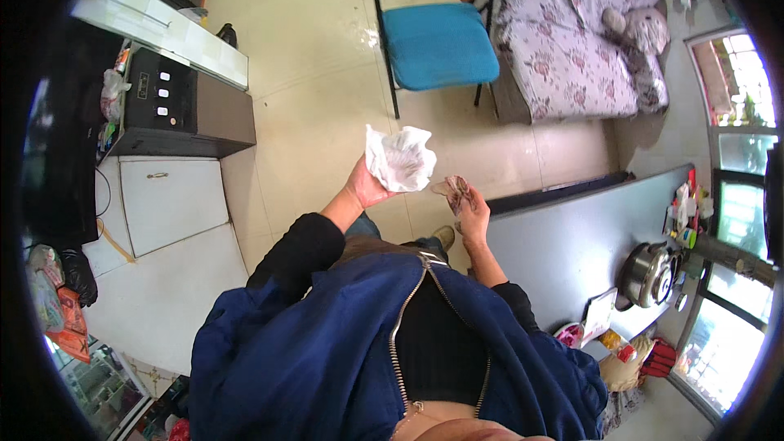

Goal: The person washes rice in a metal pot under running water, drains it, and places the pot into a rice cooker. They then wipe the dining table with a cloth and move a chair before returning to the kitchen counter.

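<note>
Near the middle of the view, my left hand holds a crumpled white tissue or thin cloth, spread open in the palm. To its right, my right hand grips a small crumpled cloth with brownish and pinkish patches; whether these are stains or a print I cannot tell. The two hands are apart, in front of my body, above the tiled floor. Part of my shoe shows below, between the hands.
A blue folding chair stands ahead, beside a seat with a floral cover. On the right, a grey table bears a steel kettle. At left are a white cabinet and a black-and-brown unit.
</note>
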{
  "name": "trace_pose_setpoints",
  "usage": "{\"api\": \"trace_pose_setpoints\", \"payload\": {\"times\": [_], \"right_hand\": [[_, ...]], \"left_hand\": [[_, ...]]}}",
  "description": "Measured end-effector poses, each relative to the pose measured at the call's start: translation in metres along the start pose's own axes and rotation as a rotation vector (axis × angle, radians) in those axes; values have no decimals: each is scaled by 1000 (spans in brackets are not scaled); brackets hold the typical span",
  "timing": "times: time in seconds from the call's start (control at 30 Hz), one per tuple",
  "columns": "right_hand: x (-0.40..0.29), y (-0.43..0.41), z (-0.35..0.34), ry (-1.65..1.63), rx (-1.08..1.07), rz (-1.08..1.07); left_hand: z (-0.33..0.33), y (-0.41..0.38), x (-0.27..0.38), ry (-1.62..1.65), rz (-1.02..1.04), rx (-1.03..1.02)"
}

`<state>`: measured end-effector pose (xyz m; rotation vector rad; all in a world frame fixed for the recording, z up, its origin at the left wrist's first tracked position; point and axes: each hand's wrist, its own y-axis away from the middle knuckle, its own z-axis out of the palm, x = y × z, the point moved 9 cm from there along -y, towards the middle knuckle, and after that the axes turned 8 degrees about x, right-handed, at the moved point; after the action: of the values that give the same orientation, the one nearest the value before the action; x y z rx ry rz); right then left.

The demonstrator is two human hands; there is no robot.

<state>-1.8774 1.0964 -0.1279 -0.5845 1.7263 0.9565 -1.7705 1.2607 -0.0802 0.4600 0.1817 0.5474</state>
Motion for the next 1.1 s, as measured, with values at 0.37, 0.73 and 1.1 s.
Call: {"api": "trace_pose_setpoints", "payload": {"times": [0.37, 0.73, 1.1], "right_hand": [[-146, 17, 325, 28, -761, 111], [-216, -151, 489, -130, -726, 78], [-355, -368, 614, -394, -408, 116]], "left_hand": [[-9, 139, 255, 189, 448, -83], [74, 21, 450, -1330, 1183, 519], [197, -97, 638, -855, 699, 183]]}}
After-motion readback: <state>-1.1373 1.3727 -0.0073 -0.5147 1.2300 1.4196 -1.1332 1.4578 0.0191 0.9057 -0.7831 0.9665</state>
